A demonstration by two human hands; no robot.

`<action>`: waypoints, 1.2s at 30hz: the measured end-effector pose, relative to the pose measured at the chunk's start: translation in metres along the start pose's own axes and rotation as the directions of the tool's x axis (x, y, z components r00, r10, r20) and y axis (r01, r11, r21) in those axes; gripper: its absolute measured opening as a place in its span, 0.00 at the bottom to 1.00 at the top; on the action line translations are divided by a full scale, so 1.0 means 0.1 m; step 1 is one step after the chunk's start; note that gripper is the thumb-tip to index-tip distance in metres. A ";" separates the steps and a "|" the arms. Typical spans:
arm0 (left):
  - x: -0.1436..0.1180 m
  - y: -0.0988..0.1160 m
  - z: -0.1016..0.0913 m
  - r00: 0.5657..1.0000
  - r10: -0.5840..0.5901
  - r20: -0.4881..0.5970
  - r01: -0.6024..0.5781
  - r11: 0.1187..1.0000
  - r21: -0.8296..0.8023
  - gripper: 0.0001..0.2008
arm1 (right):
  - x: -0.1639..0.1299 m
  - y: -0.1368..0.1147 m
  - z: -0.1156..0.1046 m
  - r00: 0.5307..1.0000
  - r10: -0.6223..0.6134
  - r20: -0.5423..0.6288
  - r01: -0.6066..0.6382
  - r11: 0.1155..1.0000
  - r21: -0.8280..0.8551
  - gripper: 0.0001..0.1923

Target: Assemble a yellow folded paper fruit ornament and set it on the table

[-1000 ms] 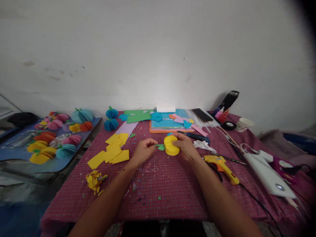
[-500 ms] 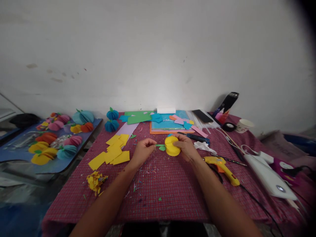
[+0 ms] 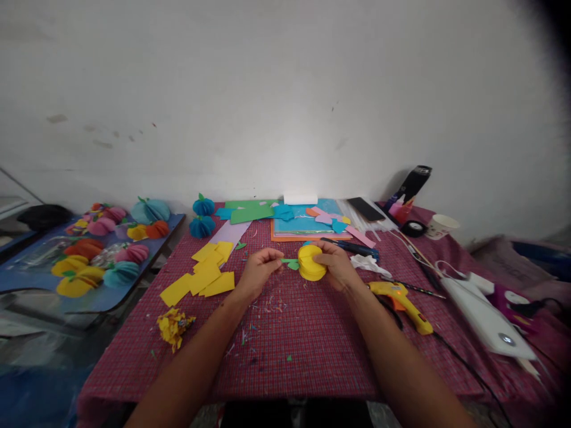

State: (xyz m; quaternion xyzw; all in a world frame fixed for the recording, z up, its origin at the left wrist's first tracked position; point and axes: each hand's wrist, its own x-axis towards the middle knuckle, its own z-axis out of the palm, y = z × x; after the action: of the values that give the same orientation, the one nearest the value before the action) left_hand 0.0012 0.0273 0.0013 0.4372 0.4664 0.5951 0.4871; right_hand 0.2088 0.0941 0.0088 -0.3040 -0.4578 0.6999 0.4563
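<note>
Over the middle of the table, my right hand [image 3: 335,265] pinches a yellow folded-paper ball [image 3: 311,265] by its right side. My left hand [image 3: 262,272] pinches the end of a thin green paper stem [image 3: 288,260]. The stem reaches toward the ball's left side, with a small green leaf [image 3: 293,266] hanging on it. Whether the stem is joined to the ball, I cannot tell. Left of my left hand lie several yellow paper pieces [image 3: 206,277].
Right of my right arm lies a yellow hot glue gun [image 3: 401,300] with its cord. Behind are coloured sheets [image 3: 252,213], a phone [image 3: 366,209], a black bottle [image 3: 414,183] and a paper cup [image 3: 441,226]. Yellow scraps [image 3: 175,328] lie left; finished paper pumpkins [image 3: 120,273] stand on a blue table.
The yellow ball has turned slightly in my right hand, so more of its layered edges show. The stem and leaf have shifted a little; both hands stay nearly in place.
</note>
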 end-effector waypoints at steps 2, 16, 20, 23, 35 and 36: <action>0.00 0.01 0.00 1.000 0.007 -0.024 -0.008 0.999 -0.038 0.09 | 0.00 0.00 0.00 1.000 -0.001 0.001 0.001 1.000 0.002 0.15; -0.08 0.00 0.09 0.975 0.002 0.220 -0.007 1.000 0.024 0.23 | -0.02 -0.02 0.13 0.995 0.078 0.057 -0.087 0.979 0.183 0.15; -0.14 0.07 0.17 0.927 0.017 0.374 0.026 0.994 -0.110 0.41 | -0.02 0.05 0.19 0.994 0.106 0.021 -0.108 0.969 0.222 0.16; -0.14 0.05 0.19 0.925 0.034 0.378 0.025 0.988 -0.152 0.39 | -0.02 0.09 0.22 0.998 0.067 0.007 -0.067 0.974 0.217 0.17; 0.01 -0.10 0.09 0.994 -0.108 0.026 0.111 0.983 -0.145 0.15 | -0.06 0.10 0.30 0.996 -0.057 0.075 0.038 0.972 0.231 0.25; 0.01 -0.07 0.09 0.992 -0.124 0.021 0.126 0.979 -0.159 0.15 | -0.06 0.10 0.30 0.994 -0.063 0.084 0.044 0.976 0.215 0.25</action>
State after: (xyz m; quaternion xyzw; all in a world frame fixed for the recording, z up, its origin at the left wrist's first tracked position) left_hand 0.0114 0.0296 -0.0037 0.3698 0.4411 0.5965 0.5594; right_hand 0.1819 0.0758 0.0117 -0.2089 -0.4086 0.7454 0.4836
